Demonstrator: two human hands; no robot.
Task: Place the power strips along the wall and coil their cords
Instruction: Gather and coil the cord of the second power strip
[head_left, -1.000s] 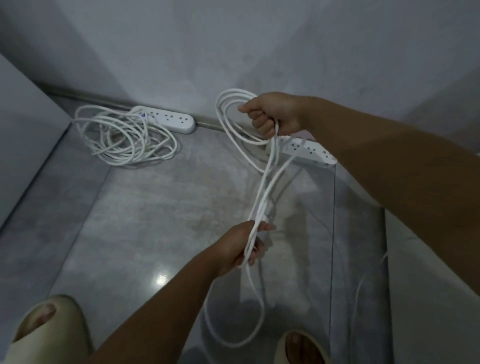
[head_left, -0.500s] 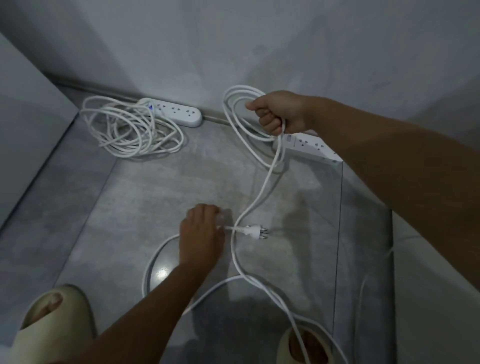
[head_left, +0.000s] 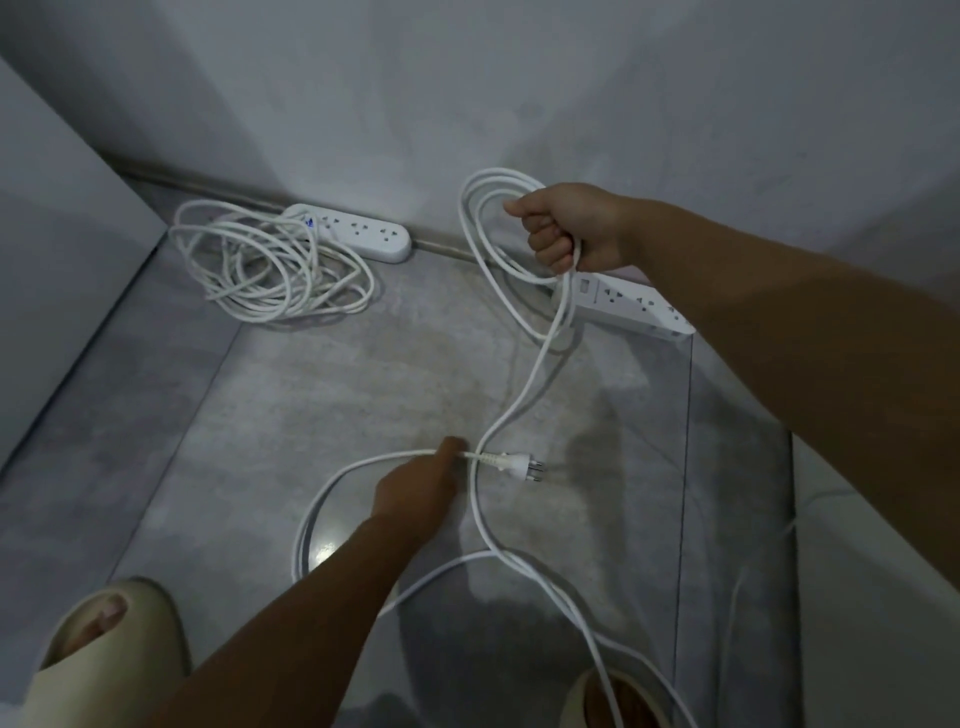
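Note:
My right hand grips several loops of white cord in the air above the floor. That cord belongs to the white power strip lying by the wall, partly hidden under my right forearm. From the loops the cord runs down across the floor to a loose curve. My left hand holds the cord just behind its plug, low over the floor. A second white power strip lies against the wall at left with its cord heaped beside it.
Grey tiled floor meets a grey wall at the back and a panel on the left. My two feet in beige slippers stand at the bottom edge. A pale ledge runs along the right side.
My left hand dropped from mid-air to the floor and took the cord near the plug. The hanging cord now lies spread over the tiles. My right hand kept its loops.

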